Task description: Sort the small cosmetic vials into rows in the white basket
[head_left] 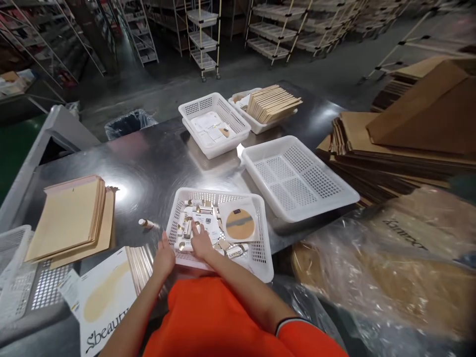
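Presumably light, stiff and slippery, the white tubes (236,251) lie in the basket (266,258), best taken mid-barrel; my right grip (201,241) is among them, its hold indeterminable, while my left grip (164,255), loosely open, seemingly empty, is at the basket's side.

A shallow white plastic basket (263,233) with perforated walls sat upright on the metal tabletop (143,153), its rim slightly askew. Small white tubes (188,225), some showing shiny gold-toned ends, lay loosely jumbled along its left side. Another white tube (236,251), printed with dark lettering, lay on its side near the front. A white card (208,224) bearing a small dark square code lay flat mid-basket; to its right rested a pale square packet (240,224) with a round tan panel crossed by a grey band.
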The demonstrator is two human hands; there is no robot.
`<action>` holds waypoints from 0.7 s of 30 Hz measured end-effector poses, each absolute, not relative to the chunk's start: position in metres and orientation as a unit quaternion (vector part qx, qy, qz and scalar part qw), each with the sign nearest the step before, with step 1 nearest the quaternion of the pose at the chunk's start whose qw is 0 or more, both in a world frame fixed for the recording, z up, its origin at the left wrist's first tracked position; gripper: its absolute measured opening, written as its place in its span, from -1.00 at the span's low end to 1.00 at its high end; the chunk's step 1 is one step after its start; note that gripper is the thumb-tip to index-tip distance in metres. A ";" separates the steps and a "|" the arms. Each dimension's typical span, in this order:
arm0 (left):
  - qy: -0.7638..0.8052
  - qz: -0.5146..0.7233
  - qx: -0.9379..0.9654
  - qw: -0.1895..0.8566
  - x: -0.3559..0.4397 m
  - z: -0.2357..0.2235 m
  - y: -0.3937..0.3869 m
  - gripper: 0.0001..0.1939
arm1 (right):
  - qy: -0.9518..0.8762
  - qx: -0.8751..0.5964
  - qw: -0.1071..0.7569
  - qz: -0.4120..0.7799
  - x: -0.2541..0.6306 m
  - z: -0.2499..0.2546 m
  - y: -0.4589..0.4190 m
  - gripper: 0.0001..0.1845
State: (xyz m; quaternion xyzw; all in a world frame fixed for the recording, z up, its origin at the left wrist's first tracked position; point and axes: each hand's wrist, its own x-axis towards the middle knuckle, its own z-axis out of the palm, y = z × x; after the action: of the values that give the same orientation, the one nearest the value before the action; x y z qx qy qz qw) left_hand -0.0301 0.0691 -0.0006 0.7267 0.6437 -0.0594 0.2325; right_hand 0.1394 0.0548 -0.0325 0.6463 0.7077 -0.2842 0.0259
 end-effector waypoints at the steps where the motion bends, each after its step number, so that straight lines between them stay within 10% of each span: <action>1: 0.642 -0.053 0.727 0.236 -0.031 -0.001 0.069 -0.33 | 0.716 0.637 0.018 -0.283 0.143 -0.034 0.053 -0.52; 21: 0.631 0.015 0.725 0.275 -0.045 -0.010 0.070 -0.28 | 0.620 0.642 -0.205 -0.403 0.167 -0.032 0.039 -0.46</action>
State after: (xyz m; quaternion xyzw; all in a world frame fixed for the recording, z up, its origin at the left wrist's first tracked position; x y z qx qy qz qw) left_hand -0.0450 0.0697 -0.0100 0.7253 0.6307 0.0152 0.2754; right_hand 0.1673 0.0388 -0.0322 0.6416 0.6197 -0.4030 -0.2048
